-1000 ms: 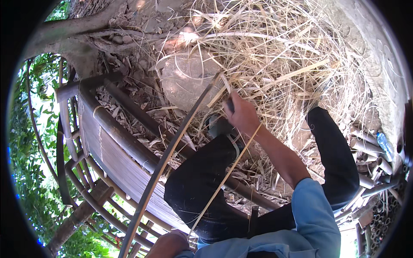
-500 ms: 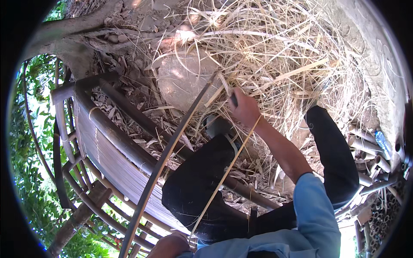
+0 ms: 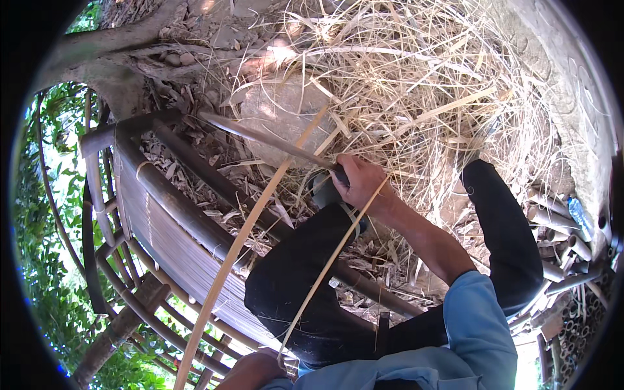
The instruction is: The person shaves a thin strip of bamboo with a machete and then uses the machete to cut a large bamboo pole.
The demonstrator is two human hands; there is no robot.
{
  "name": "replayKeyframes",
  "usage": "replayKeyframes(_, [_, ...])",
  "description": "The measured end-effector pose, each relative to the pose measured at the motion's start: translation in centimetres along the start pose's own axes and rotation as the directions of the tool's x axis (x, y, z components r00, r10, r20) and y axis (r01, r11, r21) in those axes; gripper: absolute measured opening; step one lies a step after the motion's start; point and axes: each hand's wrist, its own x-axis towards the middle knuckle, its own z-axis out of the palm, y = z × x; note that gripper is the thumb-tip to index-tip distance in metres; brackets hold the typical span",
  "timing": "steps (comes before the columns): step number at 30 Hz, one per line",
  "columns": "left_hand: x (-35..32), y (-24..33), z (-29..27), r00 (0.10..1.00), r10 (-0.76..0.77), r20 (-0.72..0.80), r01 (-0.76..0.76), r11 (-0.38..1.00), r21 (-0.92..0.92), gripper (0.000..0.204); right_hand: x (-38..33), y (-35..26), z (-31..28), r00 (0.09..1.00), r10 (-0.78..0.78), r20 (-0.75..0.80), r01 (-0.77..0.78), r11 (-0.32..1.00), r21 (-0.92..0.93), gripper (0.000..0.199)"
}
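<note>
In my right hand [image 3: 359, 185] is the dark handle of a long knife; the fingers are wrapped round it. Its grey blade [image 3: 260, 137] points left and crosses a long pale bamboo strip [image 3: 242, 235]. That strip slants from the lower edge up to a large flat stone [image 3: 266, 120]. A thinner pale strip [image 3: 320, 279] runs from beside my right wrist down to my left hand [image 3: 253, 372]. Only the back of my left hand shows at the lower edge; its fingers are hidden.
A heap of pale shavings [image 3: 403, 84] covers the ground ahead. On the left stands a bamboo bench [image 3: 188, 273], below a tree trunk [image 3: 117, 55]. My bent legs in black trousers [image 3: 296, 279] are close by. Cut bamboo pieces [image 3: 552, 224] and a plastic bottle [image 3: 578, 218] lie at right.
My right hand has drawn slightly nearer and turned, swinging the knife blade leftward across the strip. The long strip has turned from its dark face to its pale face.
</note>
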Motion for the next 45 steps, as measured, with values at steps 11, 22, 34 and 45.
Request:
replayKeyframes(11, [-0.1,-0.3,-0.1,0.992,-0.106,0.067,0.114,0.987,-0.114,0.032,-0.1,7.0,0.7,0.990,0.136,-0.038,-0.140,0.981,-0.137,0.025])
replayKeyframes(22, [0.2,-1.2,-0.4,0.972,-0.047,0.230,0.123,0.935,-0.332,0.037,1.7,6.8,0.1,0.979,0.202,0.039,-0.201,0.979,-0.038,0.023])
replayKeyframes(34, [-0.2,-1.5,2.7,0.941,-0.303,0.149,0.338,0.851,-0.403,0.035,1.2,3.7,-0.1,0.976,0.219,0.013,-0.217,0.972,-0.090,0.023])
replayKeyframes(45, [1.3,-1.4,-0.4,0.911,-0.232,0.341,0.388,0.762,-0.518,0.040,2.1,6.2,0.2,0.987,0.158,0.018,-0.156,0.984,-0.092,0.021])
